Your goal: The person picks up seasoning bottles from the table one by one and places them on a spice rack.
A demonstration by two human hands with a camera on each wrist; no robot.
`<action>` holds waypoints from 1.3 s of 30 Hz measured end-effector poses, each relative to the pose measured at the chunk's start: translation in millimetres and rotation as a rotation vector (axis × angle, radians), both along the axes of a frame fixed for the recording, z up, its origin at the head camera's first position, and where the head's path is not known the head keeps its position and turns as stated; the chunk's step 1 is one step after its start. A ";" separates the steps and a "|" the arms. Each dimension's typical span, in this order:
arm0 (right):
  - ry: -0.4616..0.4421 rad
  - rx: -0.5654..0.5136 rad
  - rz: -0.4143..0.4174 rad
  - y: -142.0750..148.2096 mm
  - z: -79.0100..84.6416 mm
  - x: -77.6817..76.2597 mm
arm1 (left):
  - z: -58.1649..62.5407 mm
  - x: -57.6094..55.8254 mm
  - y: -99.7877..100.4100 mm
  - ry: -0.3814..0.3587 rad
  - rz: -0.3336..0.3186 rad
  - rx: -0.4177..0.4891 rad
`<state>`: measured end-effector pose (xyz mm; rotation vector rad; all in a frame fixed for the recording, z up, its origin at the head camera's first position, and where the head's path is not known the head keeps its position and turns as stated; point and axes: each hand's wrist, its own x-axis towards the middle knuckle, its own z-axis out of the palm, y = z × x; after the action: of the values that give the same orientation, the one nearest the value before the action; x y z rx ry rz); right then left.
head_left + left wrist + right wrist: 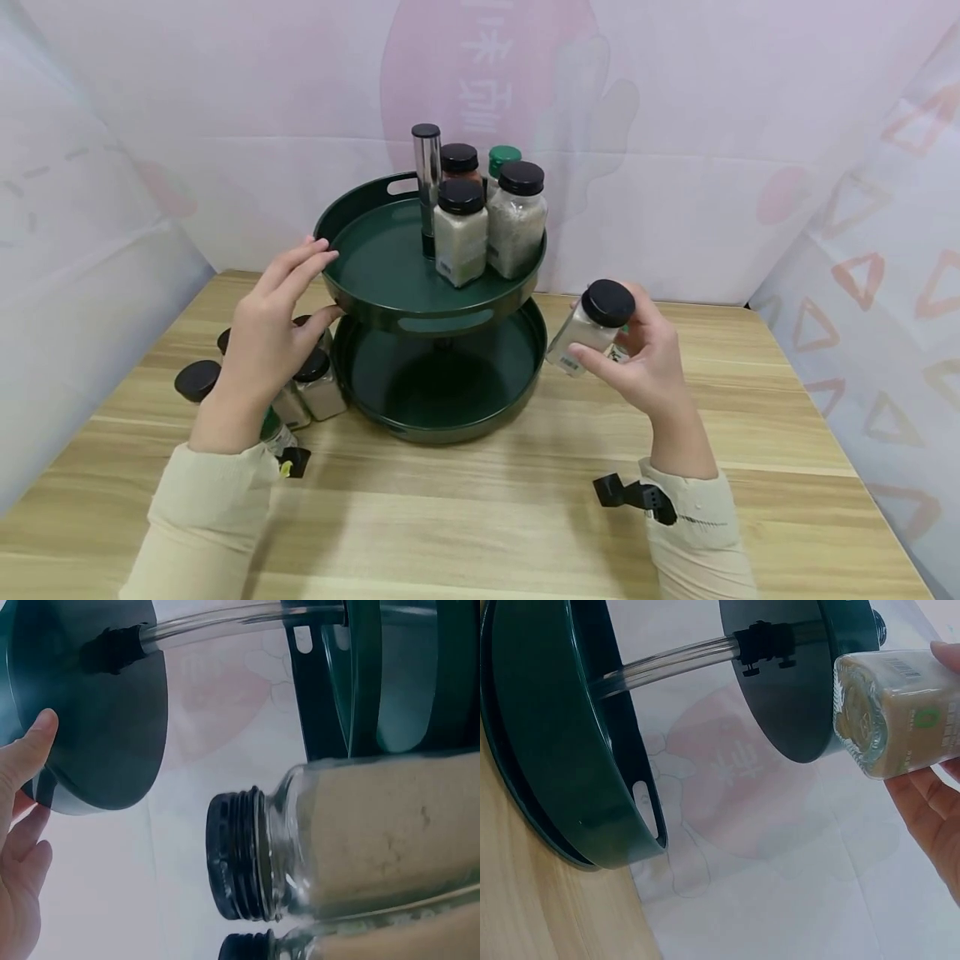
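Note:
In the head view a dark green two-tier turntable rack has an upper tray [375,250] and a lower tray [442,429]. My left hand [273,325] holds the upper tray's left rim, fingers over the edge and thumb below; the left wrist view shows the thumb [41,739] against the underside. My right hand [648,358] grips a square spice jar [581,333] with a black lid, tilted in the air right of the rack. From the right wrist view, the jar's base [862,712] appears beside the upper tray [847,675].
On the upper tray's right half stand a tall grinder [427,179], a white-filled jar [461,237], a larger jar [517,221], a red-filled jar [460,158] and a green-capped bottle [504,156]. Several black-lidded jars [321,387] crowd the table left of the rack, partly behind my left arm.

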<state>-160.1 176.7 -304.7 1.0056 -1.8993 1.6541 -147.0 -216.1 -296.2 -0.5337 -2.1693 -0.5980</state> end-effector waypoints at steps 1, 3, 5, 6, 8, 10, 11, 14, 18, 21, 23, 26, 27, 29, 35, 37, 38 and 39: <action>-0.002 0.002 -0.004 0.1 0.2 0.5 | -0.4 0.7 0.9 0.003 -0.003 0.014; 0.000 0.000 -0.003 0.4 0.5 1.2 | -1.0 2.3 3.0 0.009 -0.012 0.038; 0.006 0.003 -0.002 0.7 0.7 1.5 | -1.3 4.2 6.0 0.024 -0.031 0.072; 0.009 0.002 0.002 0.9 0.8 1.5 | -1.4 5.2 7.8 0.032 -0.039 0.085; 0.016 0.005 0.003 1.4 1.3 1.5 | -1.8 7.2 11.8 0.050 -0.055 0.104; 0.019 0.009 0.000 2.1 1.9 1.4 | -2.4 8.8 16.1 0.066 -0.074 0.123; 0.019 0.012 -0.002 2.2 2.4 1.4 | -2.8 9.6 18.1 0.072 -0.077 0.127; 0.020 0.019 -0.013 2.8 3.5 1.3 | -4.2 11.1 23.1 0.087 -0.080 0.135; 0.027 0.013 -0.013 4.2 5.0 0.9 | -6.4 11.9 27.9 0.098 -0.086 0.158; 0.029 0.010 -0.015 5.5 6.2 0.7 | -8.3 12.0 31.4 0.105 -0.097 0.178; 0.028 0.004 -0.013 6.2 7.3 0.7 | -9.5 11.9 33.8 0.111 -0.104 0.189; 0.033 -0.007 0.006 7.1 9.0 -0.2 | -10.7 11.7 37.5 0.121 -0.118 0.207; 0.036 -0.012 0.013 7.2 9.9 -0.5 | -10.9 11.7 38.8 0.122 -0.122 0.213; 0.045 -0.018 0.026 7.9 11.7 -1.5 | -11.4 11.6 41.4 0.131 -0.132 0.220; 0.070 -0.010 0.020 6.8 19.8 -2.6 | -11.7 11.8 44.2 0.126 -0.141 0.203; 0.073 -0.008 0.004 4.3 24.2 -1.0 | -11.4 11.3 42.9 0.118 -0.147 0.197; 0.075 -0.007 -0.004 2.9 26.7 -0.2 | -11.3 10.9 42.2 0.115 -0.151 0.197; 0.076 -0.008 -0.011 1.0 29.7 0.2 | -11.1 10.6 41.5 0.113 -0.155 0.198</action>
<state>-159.9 177.7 -275.0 1.0385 -1.8446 1.5931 -136.4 -174.7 -307.3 -0.6159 -1.9490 -0.8363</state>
